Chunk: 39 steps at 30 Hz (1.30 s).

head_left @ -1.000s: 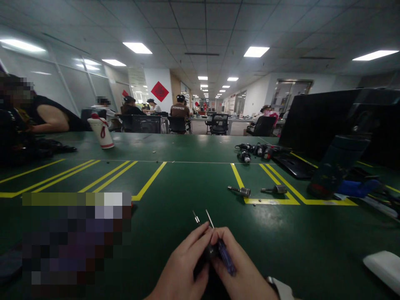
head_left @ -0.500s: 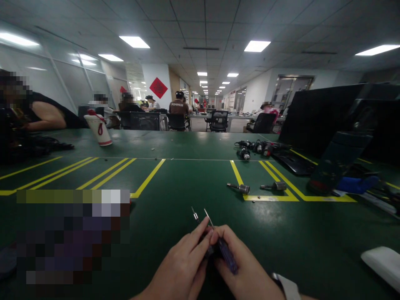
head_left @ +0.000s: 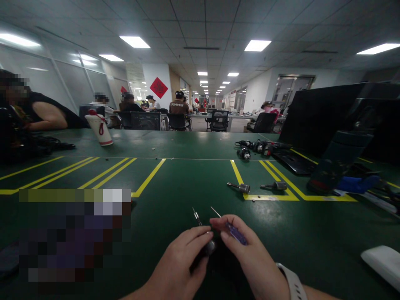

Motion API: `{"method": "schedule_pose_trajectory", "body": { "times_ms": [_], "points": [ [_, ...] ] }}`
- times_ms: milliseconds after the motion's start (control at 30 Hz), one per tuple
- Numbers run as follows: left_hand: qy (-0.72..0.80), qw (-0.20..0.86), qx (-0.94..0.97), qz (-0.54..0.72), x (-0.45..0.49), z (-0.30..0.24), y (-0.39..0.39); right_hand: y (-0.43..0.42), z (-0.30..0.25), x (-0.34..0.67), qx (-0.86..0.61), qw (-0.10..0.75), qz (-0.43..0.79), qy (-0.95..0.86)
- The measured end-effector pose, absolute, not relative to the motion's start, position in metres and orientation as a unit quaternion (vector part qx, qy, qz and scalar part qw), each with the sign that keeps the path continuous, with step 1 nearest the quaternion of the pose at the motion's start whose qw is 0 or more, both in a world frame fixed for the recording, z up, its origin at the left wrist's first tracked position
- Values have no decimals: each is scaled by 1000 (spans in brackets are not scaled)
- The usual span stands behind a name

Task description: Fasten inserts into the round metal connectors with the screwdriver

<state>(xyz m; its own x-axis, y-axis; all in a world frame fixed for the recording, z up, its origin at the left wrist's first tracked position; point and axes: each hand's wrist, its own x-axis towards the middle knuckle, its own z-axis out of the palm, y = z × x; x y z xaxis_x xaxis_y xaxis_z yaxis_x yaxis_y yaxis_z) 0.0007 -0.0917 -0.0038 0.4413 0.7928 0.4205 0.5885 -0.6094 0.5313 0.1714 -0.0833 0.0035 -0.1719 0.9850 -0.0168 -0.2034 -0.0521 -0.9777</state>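
The metal part [head_left: 211, 246], the landmark for what follows, sat in the person's left hand [head_left: 179, 256], above the tabletop [head_left: 187, 183]. Its slim tip reached out beyond the left fingers, pointing forward and slightly left, while its rounded dark end showed below the fingertips, on the thumb side. Those fingers were clamped over its middle and hid most of it.

Just to the right of the metal part, the right hand [head_left: 250, 250] gripped a purple-handled screwdriver [head_left: 236, 234]. Its fingers were closed on the handle, thumb below and index finger above. The thin shaft slanted forward and left, its end near the metal part's tip but apart from it.

The left hand came in from behind the metal part, back upward, fingers stretched across to the right. The right hand came from behind and to the right, turned inward, its wrist wearing a pale watch strap [head_left: 292, 281]. Whether the two hands' fingertips touched, one could not tell.

Ahead and to the right of the metal part lay two metal pieces [head_left: 239, 188] and tiny dark bits [head_left: 253, 201], near yellow tape [head_left: 271, 198].
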Motion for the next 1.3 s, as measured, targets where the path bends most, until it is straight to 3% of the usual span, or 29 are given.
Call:
{"method": "schedule_pose_trajectory", "body": {
  "times_ms": [133,267,367,667,1033,1133,1300],
  "points": [
    [484,355,695,396,4,5,-84,-79,24,181,-423,511,530,-528],
    [460,451,616,453,2,10,-81,-73,33,194,-427,517,449,-590],
    [464,489,587,449,2,14,-83,-70,34,201,-445,533,418,-586],
    [468,528,560,434,6,22,-94,-74,33,195,-448,424,386,-685],
    [457,579,523,429,5,24,-101,-74,26,191,-426,402,325,-742],
    [466,585,501,435,6,22,-101,-70,21,191,-442,416,381,-697],
    [510,587,446,444,7,26,-98,-58,11,189,-452,463,617,-448]
  ]
}}
